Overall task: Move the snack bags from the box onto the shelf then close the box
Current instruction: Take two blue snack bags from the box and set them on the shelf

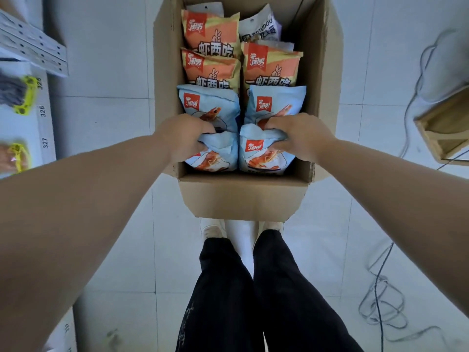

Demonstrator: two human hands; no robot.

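Cardboard box [241, 199] sits open on the tiled floor [106, 250] in front of our feet, its long axis running straight away from us. Snack bags fill it in two columns, printed faces up and top edges toward the far end: blue ones nearest, orange bags [210, 31] behind. Our left hand [182, 138] grips the left blue bag [215, 158] in the nearest row, fingers [203, 146] curled over its crumpled top edge. Our right hand [302, 135] grips the right blue bag [264, 160] beside it in the same way. Both bags are inside the box, against its near wall. The shelf [47, 118] runs along our left side.
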